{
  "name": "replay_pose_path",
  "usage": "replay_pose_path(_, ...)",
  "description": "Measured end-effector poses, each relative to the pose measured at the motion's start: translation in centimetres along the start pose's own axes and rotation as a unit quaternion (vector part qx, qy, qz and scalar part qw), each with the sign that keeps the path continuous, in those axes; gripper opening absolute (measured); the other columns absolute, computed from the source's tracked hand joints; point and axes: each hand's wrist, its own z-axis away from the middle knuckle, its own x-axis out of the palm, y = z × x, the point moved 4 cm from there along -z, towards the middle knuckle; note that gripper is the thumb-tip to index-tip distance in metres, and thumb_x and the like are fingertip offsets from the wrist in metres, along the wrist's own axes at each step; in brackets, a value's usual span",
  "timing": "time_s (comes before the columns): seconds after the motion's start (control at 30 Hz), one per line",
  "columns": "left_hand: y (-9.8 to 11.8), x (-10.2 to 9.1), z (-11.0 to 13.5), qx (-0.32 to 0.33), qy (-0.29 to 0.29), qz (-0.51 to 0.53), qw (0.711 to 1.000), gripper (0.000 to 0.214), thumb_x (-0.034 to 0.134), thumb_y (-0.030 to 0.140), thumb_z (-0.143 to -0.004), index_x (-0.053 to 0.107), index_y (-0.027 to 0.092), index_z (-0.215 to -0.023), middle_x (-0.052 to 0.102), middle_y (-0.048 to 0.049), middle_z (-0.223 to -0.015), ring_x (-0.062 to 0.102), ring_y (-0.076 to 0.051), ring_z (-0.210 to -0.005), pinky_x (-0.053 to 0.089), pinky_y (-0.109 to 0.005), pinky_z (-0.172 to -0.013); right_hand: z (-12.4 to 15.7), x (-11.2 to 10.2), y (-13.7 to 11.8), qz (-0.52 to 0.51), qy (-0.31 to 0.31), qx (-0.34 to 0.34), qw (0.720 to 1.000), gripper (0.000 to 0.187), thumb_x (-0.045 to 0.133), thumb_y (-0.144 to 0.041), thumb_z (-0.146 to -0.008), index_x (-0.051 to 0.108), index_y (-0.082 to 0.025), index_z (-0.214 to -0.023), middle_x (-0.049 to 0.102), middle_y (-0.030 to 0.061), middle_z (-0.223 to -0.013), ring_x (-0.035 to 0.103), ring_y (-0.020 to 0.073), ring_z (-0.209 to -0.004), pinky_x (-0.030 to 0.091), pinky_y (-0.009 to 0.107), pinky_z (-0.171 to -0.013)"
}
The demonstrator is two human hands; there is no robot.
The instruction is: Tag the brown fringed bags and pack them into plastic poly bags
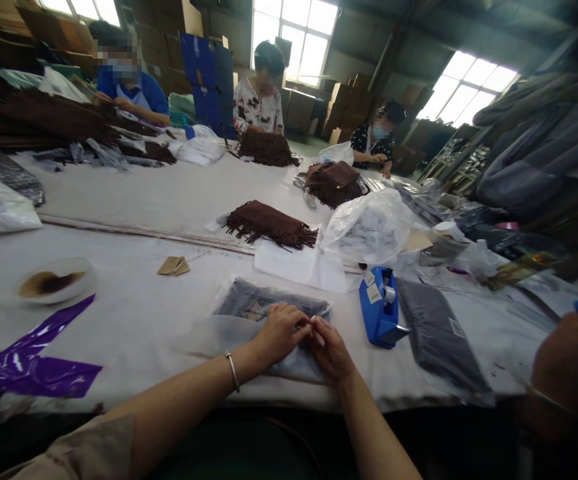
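Nearby, table edge (289, 404) — left hand (279, 335), right hand (329, 349), on probably bagged cloth (249, 299)

The tabletop (119, 320) carries three fringed brown suede bags (270, 225), two grey items in clear plastic bags (439, 337), and one blue tape dispenser (379, 307); three co-workers (261, 100) sit beyond its far edge.

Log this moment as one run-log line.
left hand | right hand: on grey item in plastic bag | beside: blue tape dispenser

bright windows (293, 40) behind stacked cardboard cartons (346, 103), under a dark ceiling (419, 20)
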Motion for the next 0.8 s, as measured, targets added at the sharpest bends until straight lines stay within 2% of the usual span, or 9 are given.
replay_pose_path(0.27, 0.0, -0.1, -0.4, -0.025, 0.03, 0.04, 0.998, 0.01, 0.061, 0.017, -0.079, 0.065, 0.019, -0.071, 0.065, -0.002, -0.074, 0.058, -0.018, -0.078, 0.039, -0.032, -0.079, -0.2, -0.5, 0.3, 0.019, 0.009, -0.022, 1.0, 0.027, 0.065, -0.043, -0.079, 0.067, -0.022, -0.096, 0.03, -0.0066, -0.051, 0.041, 0.0129, -0.06, 0.042, 0.029, -0.071)
replay_pose_path(0.4, 0.1, -0.4, -0.5, -0.066, 0.027, 0.124, 0.99, 0.009, 0.06, 0.017, -0.076, 0.064, 0.018, -0.068, 0.065, -0.0012, -0.072, 0.058, -0.017, -0.075, 0.042, -0.029, -0.075, -0.4, -0.8, 0.7, 0.044, 0.022, -0.032, 0.998, 0.031, 0.064, -0.043, -0.079, 0.067, -0.025, -0.104, 0.032, -0.0072, -0.05, 0.041, 0.0126, -0.058, 0.043, 0.029, -0.07)
replay_pose_path(0.47, 0.0, -0.5, -0.5, -0.112, 0.006, 0.205, 0.972, 0.009, 0.058, 0.019, -0.075, 0.063, 0.017, -0.067, 0.065, -0.0011, -0.07, 0.058, -0.015, -0.071, 0.043, -0.026, -0.069, -0.4, -0.8, 0.9, 0.068, 0.028, -0.034, 0.997, 0.032, 0.064, -0.041, -0.08, 0.067, -0.026, -0.107, 0.039, -0.0064, -0.053, 0.038, 0.011, -0.055, 0.042, 0.028, -0.066)
replay_pose_path(0.57, -0.4, -0.9, -0.4, -0.199, -0.026, 0.352, 0.914, 0.011, 0.058, 0.024, -0.074, 0.06, 0.015, -0.068, 0.063, -0.0009, -0.064, 0.056, -0.012, -0.061, 0.042, -0.023, -0.059, -0.2, -0.5, 1.1, 0.118, 0.028, -0.034, 0.992, 0.034, 0.066, -0.039, -0.079, 0.066, -0.027, -0.111, 0.051, -0.0045, -0.061, 0.037, 0.0091, -0.052, 0.039, 0.027, -0.06)
replay_pose_path(0.63, -0.7, -1.3, -0.2, -0.258, -0.03, 0.429, 0.865, 0.014, 0.058, 0.028, -0.072, 0.057, 0.014, -0.07, 0.06, 0.0005, -0.06, 0.049, -0.008, -0.048, 0.035, -0.019, -0.047, 0.1, 0.0, 1.1, 0.157, 0.021, -0.031, 0.987, 0.035, 0.068, -0.038, -0.078, 0.066, -0.027, -0.112, 0.056, -0.0035, -0.064, 0.04, 0.0096, -0.052, 0.038, 0.028, -0.059)
replay_pose_path(0.7, -0.9, -1.6, 0.0, -0.294, -0.028, 0.472, 0.831, 0.017, 0.058, 0.031, -0.072, 0.054, 0.015, -0.072, 0.058, 0.0017, -0.059, 0.039, -0.005, -0.04, 0.023, -0.018, -0.039, 0.4, 0.5, 1.0, 0.188, 0.013, -0.029, 0.982, 0.035, 0.069, -0.038, -0.076, 0.068, -0.027, -0.11, 0.057, -0.003, -0.063, 0.043, 0.0108, -0.053, 0.036, 0.028, -0.057)
replay_pose_path(0.77, -0.8, -1.7, 0.2, -0.295, -0.037, 0.479, 0.826, 0.018, 0.059, 0.032, -0.071, 0.054, 0.015, -0.074, 0.058, 0.0017, -0.061, 0.039, -0.005, -0.04, 0.019, -0.017, -0.038, 0.6, 0.8, 0.9, 0.205, 0.007, -0.031, 0.978, 0.033, 0.069, -0.039, -0.076, 0.069, -0.026, -0.106, 0.057, -0.0026, -0.063, 0.045, 0.0118, -0.054, 0.035, 0.028, -0.056)
replay_pose_path(0.8, -0.7, -1.7, 0.3, -0.282, -0.044, 0.469, 0.836, 0.017, 0.059, 0.031, -0.072, 0.055, 0.015, -0.074, 0.059, 0.0013, -0.061, 0.044, -0.006, -0.043, 0.023, -0.017, -0.039, 0.6, 0.9, 0.8, 0.207, 0.007, -0.035, 0.978, 0.032, 0.068, -0.04, -0.077, 0.07, -0.026, -0.105, 0.057, -0.0025, -0.063, 0.045, 0.012, -0.054, 0.036, 0.029, -0.057)
